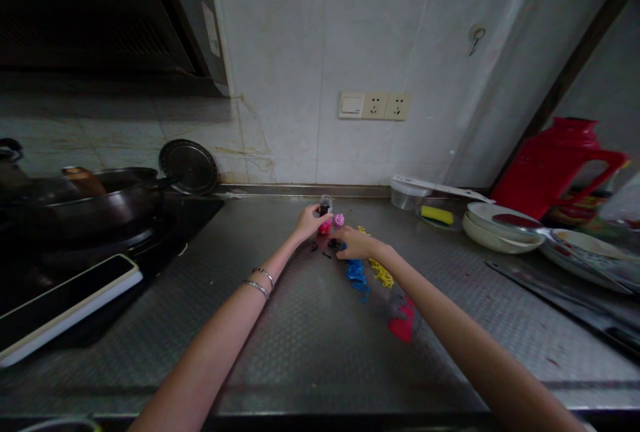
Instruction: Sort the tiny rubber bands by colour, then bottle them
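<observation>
My left hand (310,222) is closed around a small clear jar (326,201) with dark bits inside, standing upright on the metal counter. Red pieces (325,227) show at its lower part, below my fingers. A pink rose-shaped piece (339,219) lies just right of the jar. My right hand (359,244) reaches down with fingers pinched at a little heap of black bits (335,244); the fingertips are partly hidden. Stray black bits (315,246) lie to the left. Beside the right hand are a blue heap of thin, band-like strands (357,275) and a similar yellow heap (383,273).
A clear bag with red contents (403,324) lies near my right forearm. Stacked bowls (500,235), a yellow sponge (437,215), a knife (565,305) and a red thermos jug (550,172) are at right. At left are a wok (95,212) and a phone (70,309).
</observation>
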`<control>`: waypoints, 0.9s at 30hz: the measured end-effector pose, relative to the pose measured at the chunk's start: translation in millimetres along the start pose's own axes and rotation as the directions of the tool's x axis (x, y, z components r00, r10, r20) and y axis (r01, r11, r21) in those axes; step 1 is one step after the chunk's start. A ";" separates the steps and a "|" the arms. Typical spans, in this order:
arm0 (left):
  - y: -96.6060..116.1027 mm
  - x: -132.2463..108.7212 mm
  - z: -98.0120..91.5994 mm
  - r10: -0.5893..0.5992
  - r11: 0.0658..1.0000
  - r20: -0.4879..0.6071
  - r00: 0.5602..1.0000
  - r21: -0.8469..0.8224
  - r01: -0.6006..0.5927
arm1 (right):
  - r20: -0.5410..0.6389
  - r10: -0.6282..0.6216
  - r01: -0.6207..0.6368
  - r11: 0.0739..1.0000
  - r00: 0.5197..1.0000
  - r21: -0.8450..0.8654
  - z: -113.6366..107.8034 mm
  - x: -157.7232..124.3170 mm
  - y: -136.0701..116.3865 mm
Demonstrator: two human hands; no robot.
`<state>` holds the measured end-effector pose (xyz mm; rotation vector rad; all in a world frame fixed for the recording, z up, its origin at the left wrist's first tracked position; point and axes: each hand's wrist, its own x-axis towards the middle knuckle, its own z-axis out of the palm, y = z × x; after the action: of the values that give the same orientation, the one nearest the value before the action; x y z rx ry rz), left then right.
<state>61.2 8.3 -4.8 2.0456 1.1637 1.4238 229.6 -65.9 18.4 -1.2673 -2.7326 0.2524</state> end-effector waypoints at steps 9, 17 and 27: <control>-2.1 0.8 1.1 0.015 0.999 0.011 1.000 0.034 -0.016 | -0.013 -0.059 0.060 0.994 0.998 0.096 -9.1 -0.3 -4.8; -1.1 0.2 -0.7 0.045 0.999 0.026 0.999 0.029 -0.045 | 0.030 -0.027 0.025 0.996 0.999 0.085 -11.6 10.1 -8.9; -2.8 0.7 0.4 0.037 0.999 0.035 0.999 0.011 -0.037 | 0.000 -0.023 0.023 0.996 1.000 0.089 -5.0 16.5 -6.1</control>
<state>60.4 10.6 -6.5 2.1020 1.1287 1.3963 215.2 -56.6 25.1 -1.2124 -2.7023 0.3688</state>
